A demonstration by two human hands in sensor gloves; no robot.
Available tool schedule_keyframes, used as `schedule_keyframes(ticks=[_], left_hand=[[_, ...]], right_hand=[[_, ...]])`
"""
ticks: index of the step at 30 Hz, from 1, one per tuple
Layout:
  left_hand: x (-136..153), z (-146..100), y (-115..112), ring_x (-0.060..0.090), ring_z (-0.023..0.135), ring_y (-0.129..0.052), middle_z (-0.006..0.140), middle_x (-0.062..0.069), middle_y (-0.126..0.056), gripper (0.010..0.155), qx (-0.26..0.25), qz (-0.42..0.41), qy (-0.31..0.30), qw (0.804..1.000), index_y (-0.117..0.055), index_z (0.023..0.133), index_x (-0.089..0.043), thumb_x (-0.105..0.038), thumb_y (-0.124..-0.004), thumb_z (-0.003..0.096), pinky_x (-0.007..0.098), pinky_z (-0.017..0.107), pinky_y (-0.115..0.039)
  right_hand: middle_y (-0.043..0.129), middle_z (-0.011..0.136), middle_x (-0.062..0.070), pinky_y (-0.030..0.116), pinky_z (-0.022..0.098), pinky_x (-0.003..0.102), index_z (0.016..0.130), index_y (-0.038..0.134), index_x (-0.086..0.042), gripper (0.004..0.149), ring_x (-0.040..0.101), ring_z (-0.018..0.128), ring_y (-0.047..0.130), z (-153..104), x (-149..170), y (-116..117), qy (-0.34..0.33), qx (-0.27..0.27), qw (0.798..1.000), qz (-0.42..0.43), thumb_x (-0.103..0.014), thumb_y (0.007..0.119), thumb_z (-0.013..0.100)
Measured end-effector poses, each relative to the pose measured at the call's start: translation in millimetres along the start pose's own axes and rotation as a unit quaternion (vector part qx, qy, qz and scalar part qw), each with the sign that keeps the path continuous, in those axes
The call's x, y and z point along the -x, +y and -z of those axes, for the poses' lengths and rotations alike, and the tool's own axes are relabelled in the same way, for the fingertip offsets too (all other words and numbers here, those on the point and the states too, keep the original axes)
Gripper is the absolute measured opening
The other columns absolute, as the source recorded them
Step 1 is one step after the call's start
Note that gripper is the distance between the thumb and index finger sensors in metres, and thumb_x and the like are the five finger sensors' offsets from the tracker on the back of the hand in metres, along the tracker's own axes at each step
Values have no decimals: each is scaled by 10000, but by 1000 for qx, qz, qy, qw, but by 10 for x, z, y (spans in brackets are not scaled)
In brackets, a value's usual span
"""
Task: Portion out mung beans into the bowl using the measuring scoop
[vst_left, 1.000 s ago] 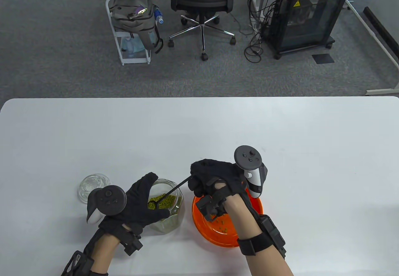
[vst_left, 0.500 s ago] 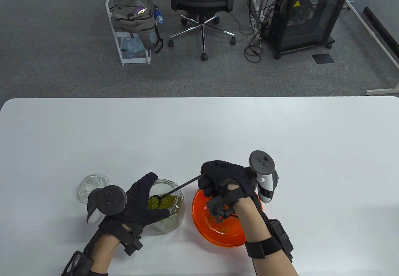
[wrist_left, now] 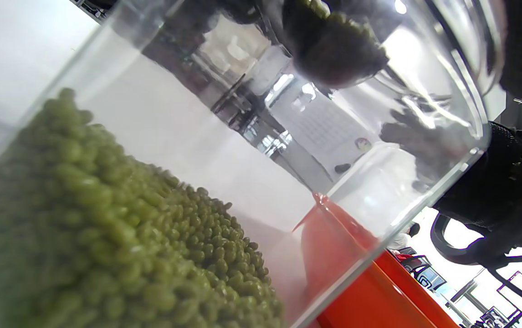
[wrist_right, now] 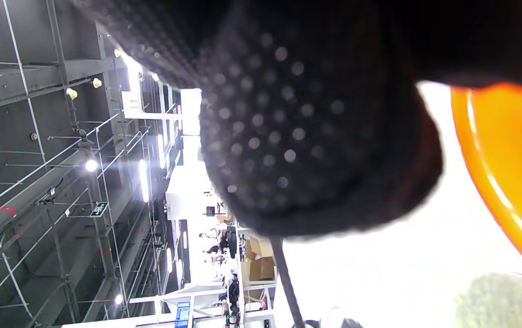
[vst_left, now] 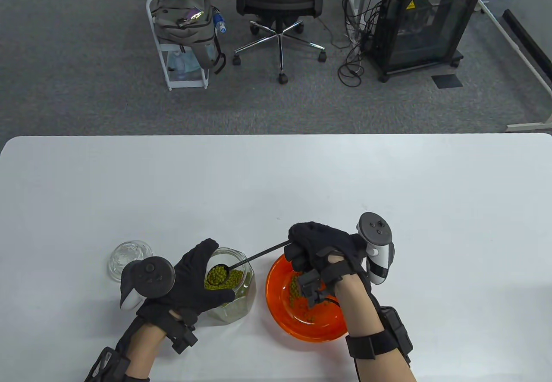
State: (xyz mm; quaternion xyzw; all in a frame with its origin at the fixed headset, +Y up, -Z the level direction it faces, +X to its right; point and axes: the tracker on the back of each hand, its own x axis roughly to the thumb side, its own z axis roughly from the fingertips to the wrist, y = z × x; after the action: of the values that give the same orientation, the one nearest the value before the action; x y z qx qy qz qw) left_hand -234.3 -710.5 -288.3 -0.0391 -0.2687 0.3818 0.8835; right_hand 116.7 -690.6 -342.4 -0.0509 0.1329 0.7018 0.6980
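so the measuring scoop (vst_left: 218, 275) is sitting right over the open mouth of the glass jar (vst_left: 235, 289), heaped with mung beans (vst_left: 233, 277), and its thin black handle runs up and to the right into the right hand (vst_left: 321, 250). That hand's grip is clamped on the far end of the handle, fingers curled round it, and it hangs over the back rim of the orange bowl (vst_left: 280, 319). In the right wrist view it's mostly just a big blurry gloved finger with the handle poking out underneath and a slice of orange rim on the right

the left hand (vst_left: 194, 280) has its grip wrapped round the jar, thumb on the near side, fingers up around the far side, so clamped on the glass. Left wrist view looks through the jar wall: beans piled low on the left, the loaded scoop (wrist_left: 334, 50) up near the top, the bowl (wrist_left: 370, 296) just beyond the glass

the bowl is just beside the jar on its right, and already has a scatter of beans lying in the bottom. A clear glass lid (vst_left: 129, 258) lies on the white surface (vst_left: 276, 183) just left of the left hand's tracker

behind the surface there's grey carpet with an office chair (vst_left: 280, 7), a white cart with a bag on it (vst_left: 183, 32) and a black cabinet (vst_left: 424, 20) with cables round it
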Motion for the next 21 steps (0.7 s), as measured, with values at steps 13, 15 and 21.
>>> schedule_keyframes(ticks=[13, 15, 21], left_hand=[[0, -1, -1, 599, 1045, -531, 1164, 287, -382, 1207, 0, 0, 0, 1000, -265, 1107, -33, -832, -842, 411, 758, 725, -488], [0, -1, -1, 599, 1045, -531, 1163, 288, -383, 1207, 0, 0, 0, 1000, -265, 1107, -33, -832, -843, 412, 758, 725, -488], [-1, -1, 2, 599, 1045, -533, 1163, 288, -384, 1206, 0, 0, 0, 1000, -265, 1106, -34, -833, -842, 411, 759, 725, -487]], right_hand=[[1140, 363, 84, 965, 117, 302, 731, 937, -35, 419, 154, 106, 1125, -36, -9, -157, 2, 1, 1000, 29, -356, 875, 469], [1140, 364, 85, 965, 116, 302, 730, 937, -34, 418, 155, 105, 1125, -53, -24, -199, 1, 2, 999, 35, -355, 876, 469], [1140, 364, 84, 965, 116, 303, 730, 937, -34, 418, 154, 103, 1125, -102, -66, -339, -5, 8, 999, 46, -355, 876, 469]])
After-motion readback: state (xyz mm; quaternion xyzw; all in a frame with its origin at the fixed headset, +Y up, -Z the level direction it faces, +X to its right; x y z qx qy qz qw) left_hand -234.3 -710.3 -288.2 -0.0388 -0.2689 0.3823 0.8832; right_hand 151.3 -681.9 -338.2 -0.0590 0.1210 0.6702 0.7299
